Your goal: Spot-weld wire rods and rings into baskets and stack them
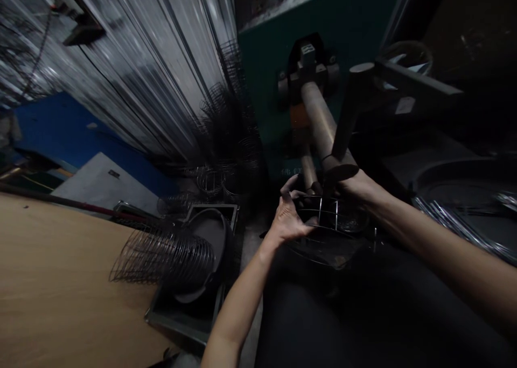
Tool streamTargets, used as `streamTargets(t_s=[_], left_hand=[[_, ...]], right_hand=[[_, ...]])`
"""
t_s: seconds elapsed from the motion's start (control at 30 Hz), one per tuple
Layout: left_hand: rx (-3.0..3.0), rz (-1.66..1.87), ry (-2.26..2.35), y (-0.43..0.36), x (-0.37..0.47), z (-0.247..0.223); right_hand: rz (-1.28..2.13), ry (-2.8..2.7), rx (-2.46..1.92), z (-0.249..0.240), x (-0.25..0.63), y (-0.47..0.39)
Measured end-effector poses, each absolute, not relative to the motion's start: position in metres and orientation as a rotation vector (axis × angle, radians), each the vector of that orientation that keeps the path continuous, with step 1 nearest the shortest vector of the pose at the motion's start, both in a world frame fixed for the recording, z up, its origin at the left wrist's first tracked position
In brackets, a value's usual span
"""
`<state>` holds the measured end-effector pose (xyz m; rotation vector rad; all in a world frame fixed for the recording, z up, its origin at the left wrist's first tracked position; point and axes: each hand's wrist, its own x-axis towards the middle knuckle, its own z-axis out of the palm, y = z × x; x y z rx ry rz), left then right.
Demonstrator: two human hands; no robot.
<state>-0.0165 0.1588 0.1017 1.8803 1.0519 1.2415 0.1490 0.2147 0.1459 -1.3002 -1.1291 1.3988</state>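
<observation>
A round wire frame [336, 213] is at the lower ends of the machine's metal arms, near the middle. My left hand [288, 217] grips its left side, with the thumb across the near part and the fingers curled around the rim. On the far right side of the frame, my right hand [355, 187] is partly behind the thick upper metal arm [321, 115]; its fingers are hidden. Below that arm is a thinner lower arm [309, 168], which ends close to the frame. Both arms come out of the green machine [266, 88].
Stacked wire rings [161, 257] and a dark round pan [208, 228] sit over a metal crate [181, 325] at the left. A wooden board [60, 282] fills the lower left. Shiny metal rods [460, 228] lie at the right. More wire frames [210, 179] stand behind the crate.
</observation>
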Motion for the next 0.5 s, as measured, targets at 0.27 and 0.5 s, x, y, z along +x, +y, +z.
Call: streamTargets(t_s=[0.27,0.5], left_hand=[[1.829,1.234,1.039,0.156,-0.016,0.107],[1.931,1.174,1.105,0.158,-0.015,0.111]], right_hand=[[1.509,-0.988,-1.234,0.165,0.14,0.205],[1.47,-1.147,-1.328,0.154,0.167,0.226]])
